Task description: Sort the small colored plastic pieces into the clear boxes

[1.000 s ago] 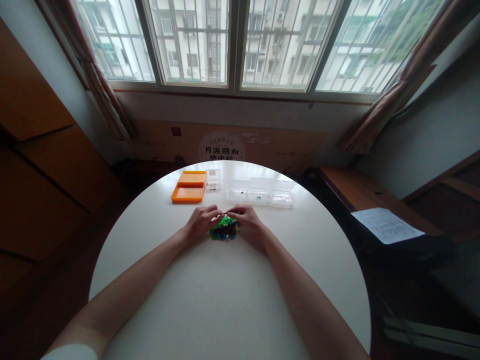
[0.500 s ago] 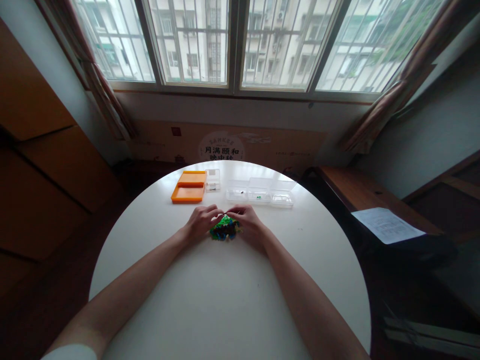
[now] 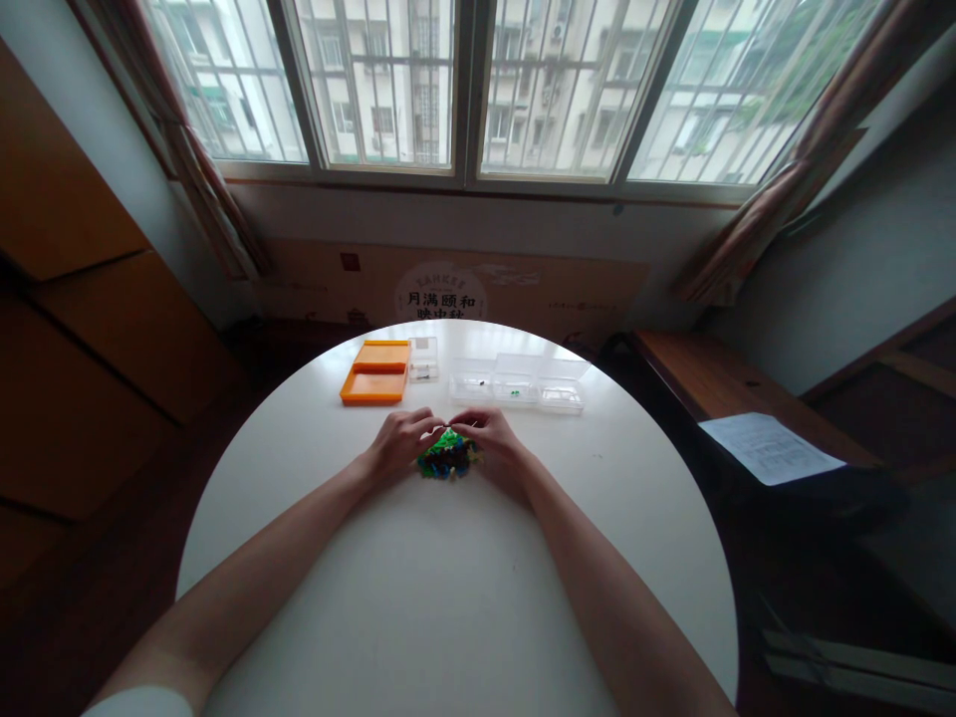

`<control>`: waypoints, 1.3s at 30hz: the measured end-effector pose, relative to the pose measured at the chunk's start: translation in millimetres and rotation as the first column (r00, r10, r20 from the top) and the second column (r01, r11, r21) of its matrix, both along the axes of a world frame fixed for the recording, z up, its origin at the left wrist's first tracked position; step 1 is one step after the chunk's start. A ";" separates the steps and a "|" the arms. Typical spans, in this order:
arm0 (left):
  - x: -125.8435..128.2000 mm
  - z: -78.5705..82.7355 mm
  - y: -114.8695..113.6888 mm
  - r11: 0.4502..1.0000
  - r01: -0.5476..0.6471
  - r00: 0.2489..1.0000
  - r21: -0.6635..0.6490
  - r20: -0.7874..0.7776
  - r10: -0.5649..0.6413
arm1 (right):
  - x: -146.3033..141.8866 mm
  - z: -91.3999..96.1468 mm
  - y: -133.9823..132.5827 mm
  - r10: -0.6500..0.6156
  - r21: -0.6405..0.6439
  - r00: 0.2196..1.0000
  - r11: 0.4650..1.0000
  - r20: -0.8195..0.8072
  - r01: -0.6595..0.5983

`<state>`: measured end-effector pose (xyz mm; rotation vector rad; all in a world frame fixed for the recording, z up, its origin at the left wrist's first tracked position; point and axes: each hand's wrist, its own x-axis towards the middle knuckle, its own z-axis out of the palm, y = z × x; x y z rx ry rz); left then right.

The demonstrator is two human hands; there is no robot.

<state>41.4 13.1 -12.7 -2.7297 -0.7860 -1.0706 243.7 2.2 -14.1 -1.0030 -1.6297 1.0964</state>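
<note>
A small heap of green, blue, dark and yellowish pieces [image 3: 448, 458] lies on the round white table [image 3: 448, 578]; the pieces are too small to name. Over the far edge of the heap, my left hand [image 3: 405, 438] and my right hand [image 3: 485, 432] meet with their fingertips pinched close together. Something tiny and dark seems to sit between the fingertips, but its kind cannot be made out. Both wrists rest low beside the heap, one on each side.
Beyond my left hand stands an open orange case [image 3: 375, 382], with a small clear box [image 3: 423, 360] beside it. Farther right is an open clear compartment box [image 3: 515, 390] holding a few tiny dark and green bits. A printed sheet [image 3: 773, 448] lies right of the table.
</note>
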 end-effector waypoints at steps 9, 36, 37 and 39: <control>-0.3 0.8 0.4 0.999 0.031 0.999 -0.012 0.010 -0.031 | 0.9 -0.6 0.0 0.002 -0.001 1.000 1.000 0.016 -0.002; -0.8 -0.4 0.3 1.000 0.008 1.000 -0.019 0.010 -0.008 | 1.1 -0.3 -0.1 0.003 -0.006 0.999 1.000 0.045 -0.003; -0.8 -0.3 0.3 1.000 0.015 1.000 -0.021 0.010 -0.014 | 1.1 -0.3 0.0 0.005 -0.006 0.999 1.000 0.046 -0.005; -0.7 0.2 0.1 0.999 0.025 1.000 -0.027 0.008 -0.025 | 1.2 -0.9 0.5 0.006 -0.003 0.999 1.000 0.048 -0.006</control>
